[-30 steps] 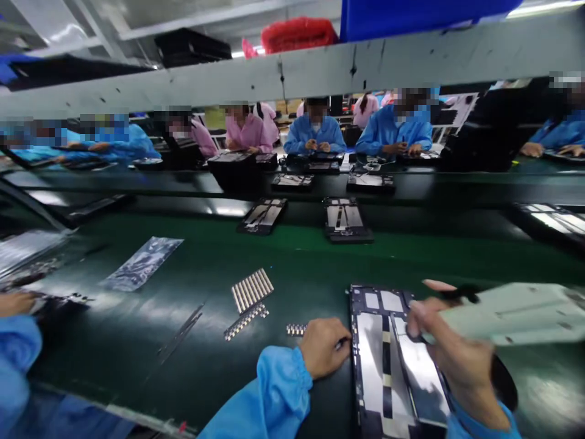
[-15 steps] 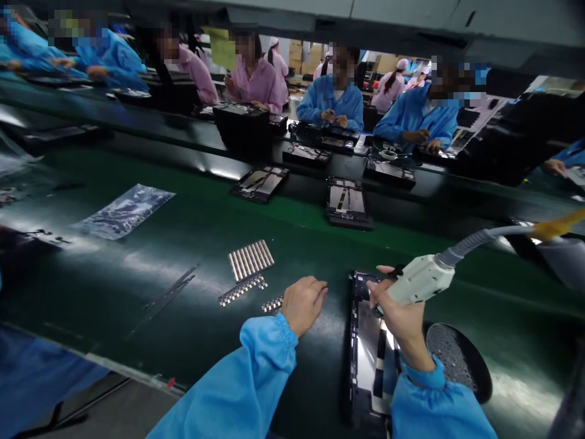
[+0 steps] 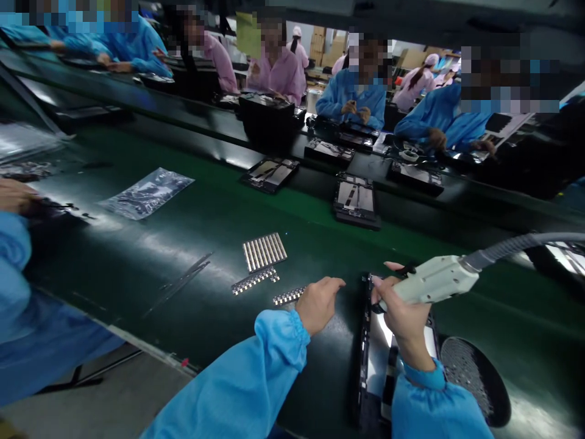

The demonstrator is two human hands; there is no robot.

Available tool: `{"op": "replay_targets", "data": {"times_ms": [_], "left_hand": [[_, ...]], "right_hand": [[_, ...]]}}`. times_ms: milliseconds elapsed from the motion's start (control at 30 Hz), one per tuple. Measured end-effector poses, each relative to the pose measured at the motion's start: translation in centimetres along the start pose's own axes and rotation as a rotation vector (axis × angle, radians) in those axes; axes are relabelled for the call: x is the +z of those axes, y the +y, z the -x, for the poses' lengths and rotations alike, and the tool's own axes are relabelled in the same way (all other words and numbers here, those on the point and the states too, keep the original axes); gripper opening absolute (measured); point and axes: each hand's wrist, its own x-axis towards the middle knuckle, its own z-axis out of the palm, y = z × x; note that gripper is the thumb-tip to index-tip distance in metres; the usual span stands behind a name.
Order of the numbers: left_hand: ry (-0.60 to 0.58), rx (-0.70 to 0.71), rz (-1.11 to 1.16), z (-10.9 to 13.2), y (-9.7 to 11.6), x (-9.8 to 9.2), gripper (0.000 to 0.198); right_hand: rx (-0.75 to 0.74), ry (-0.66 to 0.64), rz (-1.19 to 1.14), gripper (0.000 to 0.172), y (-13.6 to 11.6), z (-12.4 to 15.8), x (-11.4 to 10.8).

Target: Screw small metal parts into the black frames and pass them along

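My right hand (image 3: 404, 311) grips a pale green-grey handheld tool (image 3: 434, 281) with a ribbed hose, over the top end of an open black tablet-like device (image 3: 377, 360). The tool's tip is hidden by my fingers. My left hand (image 3: 319, 305) rests between that device and a small strip of components (image 3: 287, 296), its fingers bent and close together; whether anything is in them is hidden. Beyond it on the green bench (image 3: 219, 341) are a panel of pale strips (image 3: 264, 251) and another component strip (image 3: 251, 281). A dark round dish of small parts (image 3: 473, 378) stands beside my right forearm.
A clear plastic bag (image 3: 148, 193) and thin dark strips (image 3: 183, 280) lie to the left. Open devices (image 3: 355, 198) sit along the far edge. Another person's hand (image 3: 16, 196) is at the far left. Several people work across the line.
The view has shifted, so the bench things appear further right. Another person's hand and sleeve have come in at the left. My right hand still holds the tool over the device.
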Motion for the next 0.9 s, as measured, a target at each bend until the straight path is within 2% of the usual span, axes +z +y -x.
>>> {"op": "replay_targets", "data": {"times_ms": [233, 333, 467, 567, 700, 800, 833, 900], "left_hand": [[0.03, -0.006, -0.018, 0.0, 0.1, 0.0, 0.03], [0.032, 0.023, 0.031, 0.0, -0.1, 0.1, 0.036], [0.032, 0.04, 0.1, 0.0, -0.1, -0.1, 0.043], [0.032, 0.034, 0.089, 0.1, 0.1, -0.3, 0.041], [0.035, 0.045, 0.084, 0.2, 0.0, 0.0, 0.044], [0.095, 0.11, 0.021, 0.9, -0.6, 1.4, 0.04], [0.102, 0.177, -0.026, 1.4, -0.8, 2.0, 0.037], [0.039, 0.377, -0.142, 2.6, -0.9, 3.0, 0.029]], "right_hand": [[0.006, 0.0, 0.019, 0.032, 0.6, 0.1, -0.1], [-0.008, -0.006, 0.05, 0.03, 0.4, 0.2, 0.2], [-0.036, -0.024, 0.156, 0.02, 0.5, 0.6, 0.3], [-0.05, -0.04, 0.192, 0.03, 1.1, 1.0, 0.4], [-0.035, 0.023, 0.089, 0.027, 1.4, 0.9, 0.9], [-0.033, 0.079, 0.059, 0.032, 0.3, 0.9, 1.0], [-0.038, 0.104, 0.064, 0.035, -0.2, 1.0, 0.7], [-0.052, 0.148, 0.082, 0.039, -1.2, 1.4, -0.2]]}}
